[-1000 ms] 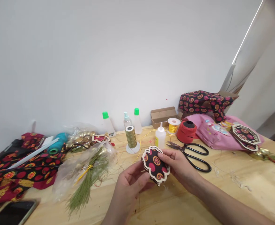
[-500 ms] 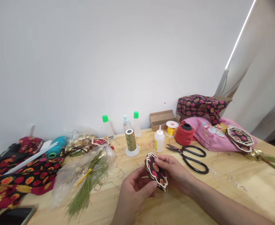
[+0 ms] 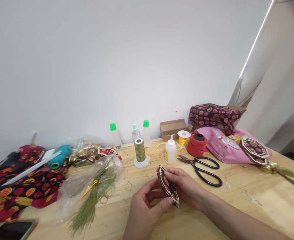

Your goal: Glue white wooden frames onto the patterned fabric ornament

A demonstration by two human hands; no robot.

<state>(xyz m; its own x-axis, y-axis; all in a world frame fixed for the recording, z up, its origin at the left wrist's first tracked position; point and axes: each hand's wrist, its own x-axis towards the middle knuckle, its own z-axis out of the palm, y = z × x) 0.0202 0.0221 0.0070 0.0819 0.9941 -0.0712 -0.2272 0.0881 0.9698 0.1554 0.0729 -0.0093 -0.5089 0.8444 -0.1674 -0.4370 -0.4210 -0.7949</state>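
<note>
— Since a second ago the ornament (image 3: 168, 186) has been swinging round: its patterned face was looking up at the camera, and now it is standing nearly edge-on.

— Who is holding it?

— Both hands are. The left hand (image 3: 143, 210) is pinching its lower rim between thumb and curled fingers. The right hand (image 3: 187, 186) is closing its fingers on the far side and top. The piece is hanging just above the table (image 3: 237, 203), low in the middle of the view.

— So what step is going on?

— I am judging it as a turning-over, the piece being rotated between the fingertips. Any further turn is calling for a light grip kept on the pale rim, one hand letting go only while the other is bearing the piece.

— And around it?

— Scissors (image 3: 202, 166) are lying just right of the ornament, beyond the right hand. A glue bottle (image 3: 170, 151) is standing close behind the ornament, and a gold thread cone (image 3: 139, 151) is standing behind it to the left. A bag of green tassels (image 3: 91, 190) is lying to the ornament's left, and pink cloth (image 3: 219, 146) is sitting well to its right and farther back.
</note>
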